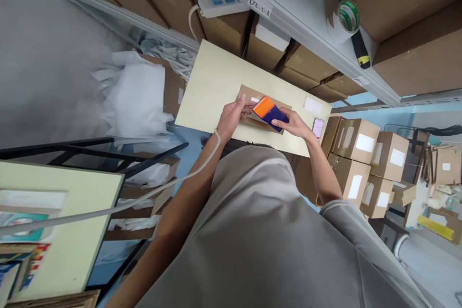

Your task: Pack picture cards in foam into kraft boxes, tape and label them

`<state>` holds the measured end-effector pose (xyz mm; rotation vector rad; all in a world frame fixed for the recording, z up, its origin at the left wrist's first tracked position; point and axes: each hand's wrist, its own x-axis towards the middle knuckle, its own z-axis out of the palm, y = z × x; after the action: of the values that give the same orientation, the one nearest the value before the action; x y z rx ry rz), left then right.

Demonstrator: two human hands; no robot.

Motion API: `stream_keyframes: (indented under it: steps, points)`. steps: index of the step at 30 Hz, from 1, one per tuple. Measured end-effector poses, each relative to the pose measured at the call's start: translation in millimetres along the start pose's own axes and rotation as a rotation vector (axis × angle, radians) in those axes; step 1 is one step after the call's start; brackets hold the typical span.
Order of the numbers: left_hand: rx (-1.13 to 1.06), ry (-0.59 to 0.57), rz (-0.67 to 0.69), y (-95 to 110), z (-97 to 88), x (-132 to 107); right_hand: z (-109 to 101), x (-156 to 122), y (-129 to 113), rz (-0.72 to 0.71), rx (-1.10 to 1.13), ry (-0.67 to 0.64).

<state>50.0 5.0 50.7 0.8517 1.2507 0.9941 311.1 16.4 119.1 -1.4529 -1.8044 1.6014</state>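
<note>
My right hand (294,123) grips the dark purple end of a small orange and purple box (270,111), thumb on top. The box is tilted, its orange end toward my left hand (234,114). Loosely stretched, the fingers of that hand lie beside the orange end, with thumb and fingers apart. Whether they touch the box I cannot tell. Under both hands a flat brown cardboard piece (249,90) rests on the pale yellow table (205,77); the small box hides part of it.
A phone (318,128) and a white paper slip (312,105) lie on the table's right part. Beyond it a shelf (288,5) carries a tape roll (348,17) and a cutter (360,50). Stacked cartons (355,142) stand at right. A white cable (162,187) runs to my left wrist.
</note>
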Motion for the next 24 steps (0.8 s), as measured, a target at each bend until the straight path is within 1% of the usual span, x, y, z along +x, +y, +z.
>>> stream_keyframes:
  steps: [3, 7, 11, 15, 18, 20, 22, 24]
  points:
    - [-0.035, 0.003, 0.026, 4.6, -2.0, -1.8, -1.8, -0.5, -8.5, 0.002, -0.019, -0.046]
    - [-0.082, 0.011, 0.044, 9.7, -1.6, -1.9, -1.6, -1.5, -15.8, 0.063, -0.047, -0.096]
    - [-0.09, -0.011, 0.032, 9.0, -1.8, 2.7, -1.5, -1.4, -20.0, 0.102, -0.079, -0.125]
    - [-0.076, -0.008, 0.044, 6.2, -3.9, 5.8, -4.2, 1.3, -24.9, 0.097, -0.119, -0.158]
    - [-0.06, 0.04, 0.055, 2.9, -2.2, 5.3, -9.1, 5.3, -31.5, 0.098, -0.205, -0.176]
    - [-0.057, 0.107, 0.059, 0.6, 1.3, 4.2, -13.5, 8.5, -37.9, 0.102, -0.262, -0.191]
    - [-0.054, 0.162, 0.063, -1.1, 4.4, 3.6, -18.8, 11.2, -46.1, 0.12, -0.281, -0.231]
    - [-0.042, 0.18, 0.066, -1.8, 3.7, 4.4, -25.2, 12.5, -55.2, 0.153, -0.27, -0.28]
